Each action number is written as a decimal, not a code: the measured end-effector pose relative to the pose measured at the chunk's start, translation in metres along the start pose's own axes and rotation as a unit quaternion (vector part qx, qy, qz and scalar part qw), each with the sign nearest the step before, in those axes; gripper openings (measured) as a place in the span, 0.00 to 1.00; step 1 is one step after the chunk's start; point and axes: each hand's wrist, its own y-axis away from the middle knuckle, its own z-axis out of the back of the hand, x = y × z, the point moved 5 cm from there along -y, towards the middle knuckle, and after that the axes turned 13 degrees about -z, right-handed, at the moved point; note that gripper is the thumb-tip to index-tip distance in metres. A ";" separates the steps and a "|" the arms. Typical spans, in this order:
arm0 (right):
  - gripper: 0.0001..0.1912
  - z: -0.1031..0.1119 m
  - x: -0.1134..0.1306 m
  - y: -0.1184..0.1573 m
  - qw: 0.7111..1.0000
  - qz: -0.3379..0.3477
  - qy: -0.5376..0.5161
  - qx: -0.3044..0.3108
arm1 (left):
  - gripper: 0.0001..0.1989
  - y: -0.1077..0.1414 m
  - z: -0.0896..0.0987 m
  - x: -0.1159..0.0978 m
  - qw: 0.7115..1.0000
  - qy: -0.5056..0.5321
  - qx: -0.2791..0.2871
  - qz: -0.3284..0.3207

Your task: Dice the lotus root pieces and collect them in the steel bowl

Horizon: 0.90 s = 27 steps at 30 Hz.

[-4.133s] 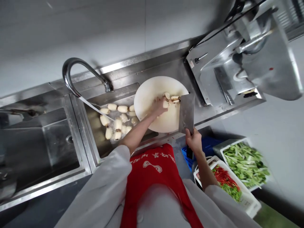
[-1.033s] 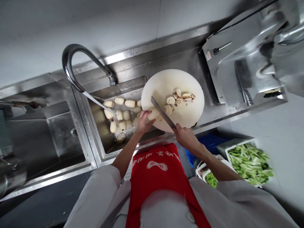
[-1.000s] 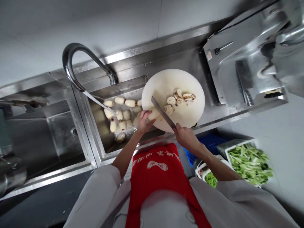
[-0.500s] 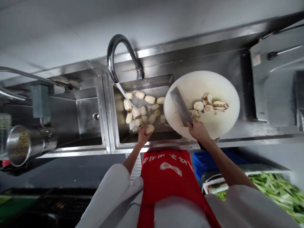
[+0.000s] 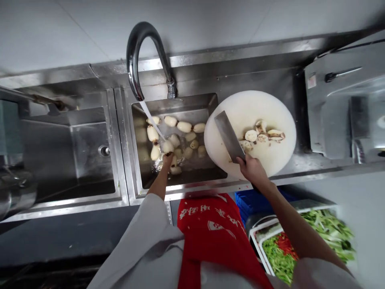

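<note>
Lotus roots (image 5: 184, 127) lie in sink (image 5: 195, 176) around left hand (image 5: 167, 159), its grip unclear; right hand (image 5: 254, 170) clenches cleaver (image 5: 230, 136) over board (image 5: 270, 110), near cut pieces (image 5: 250, 135). Count: at least twelve roots, about five cut pieces, one cleaver, one board.

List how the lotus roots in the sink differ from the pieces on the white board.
The sink roots sit in water; the board pieces lie out of it. The sink roots are mostly plump and rounded; the board pieces are mostly smaller, cut chunks. Both are pale with brown marks.
</note>
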 end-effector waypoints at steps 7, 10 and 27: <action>0.17 0.002 -0.050 0.014 1.000 0.000 0.014 0.020 | 0.25 0.078 0.058 -0.075 0.965 -0.051 0.071 -0.249; 0.17 0.016 -0.056 0.031 0.999 -0.041 0.010 0.011 | 0.28 0.109 0.062 -0.146 0.903 -0.104 0.096 -0.405; 0.13 0.063 -0.037 0.084 0.996 -0.008 0.013 0.088 | 0.25 0.136 0.000 -0.248 0.790 -0.308 0.169 -0.502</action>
